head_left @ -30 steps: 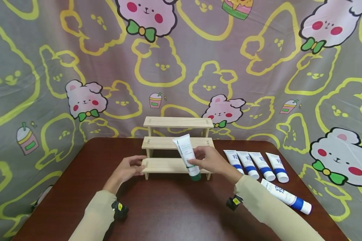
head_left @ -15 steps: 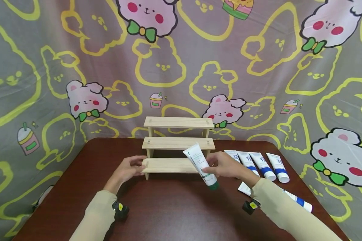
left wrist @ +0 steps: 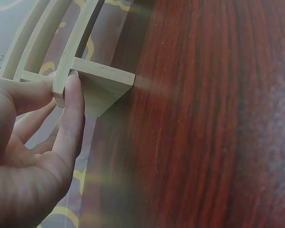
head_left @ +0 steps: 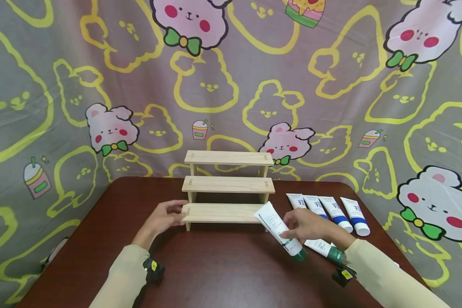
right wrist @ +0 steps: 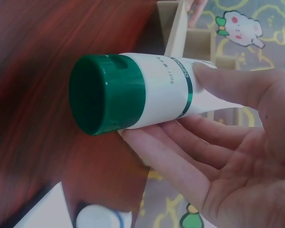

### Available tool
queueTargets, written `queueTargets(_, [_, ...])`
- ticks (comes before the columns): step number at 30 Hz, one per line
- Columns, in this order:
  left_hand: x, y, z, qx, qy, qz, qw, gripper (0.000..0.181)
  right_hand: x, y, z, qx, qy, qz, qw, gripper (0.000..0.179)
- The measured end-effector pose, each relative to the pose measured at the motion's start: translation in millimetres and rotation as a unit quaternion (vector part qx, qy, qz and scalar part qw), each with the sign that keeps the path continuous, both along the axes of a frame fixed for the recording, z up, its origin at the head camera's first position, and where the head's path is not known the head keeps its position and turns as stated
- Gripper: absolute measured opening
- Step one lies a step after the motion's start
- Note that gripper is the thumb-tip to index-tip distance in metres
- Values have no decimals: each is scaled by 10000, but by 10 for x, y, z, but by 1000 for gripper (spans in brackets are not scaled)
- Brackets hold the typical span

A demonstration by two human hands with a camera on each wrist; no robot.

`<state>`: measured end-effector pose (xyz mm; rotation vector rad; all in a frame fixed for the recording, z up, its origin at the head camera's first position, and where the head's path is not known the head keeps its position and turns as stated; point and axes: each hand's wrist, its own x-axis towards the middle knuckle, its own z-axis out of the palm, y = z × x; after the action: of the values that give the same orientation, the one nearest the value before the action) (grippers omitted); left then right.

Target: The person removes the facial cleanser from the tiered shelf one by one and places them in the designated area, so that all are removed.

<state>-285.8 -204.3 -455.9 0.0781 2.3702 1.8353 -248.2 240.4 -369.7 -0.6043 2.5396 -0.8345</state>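
My right hand [head_left: 308, 224] grips a white squeeze tube [head_left: 275, 226] with a green cap [right wrist: 107, 95], thumb on one side and fingers on the other. The tube tilts, its flat end up to the left and its cap down to the right, near the right front of a three-tier wooden display stand [head_left: 221, 212]. With thumb and finger, my left hand [head_left: 164, 219] pinches the left end of the stand's lowest board [left wrist: 61, 78]. Another green-capped tube [head_left: 319, 247] lies on the table just beyond my right wrist.
Several white tubes with blue bands [head_left: 333, 211] lie in a row at the back right of the dark red table [head_left: 231, 273]. One more tube is mostly hidden by my right forearm. A patterned cloth [head_left: 215, 98] surrounds the table's back and sides.
My right hand has carried the tube right and down, away from the stand's front. The second green-capped tube has come into sight as the arm shifted. My left hand stays in place.
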Motion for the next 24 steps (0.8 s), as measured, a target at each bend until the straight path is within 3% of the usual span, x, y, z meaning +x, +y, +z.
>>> queueTargets(8, [11, 5, 19, -117, 9, 16, 9999, 49, 91, 228, -67, 146, -120, 123, 9997, 19])
queueTargets(17, [8, 6, 10, -25, -33, 30, 10000, 48, 164, 356, -150, 513, -508, -518, 9960, 34])
queueTargets(24, [14, 4, 12, -50, 3, 29, 10000, 48, 179, 459, -213, 327, -603, -32, 9976, 20])
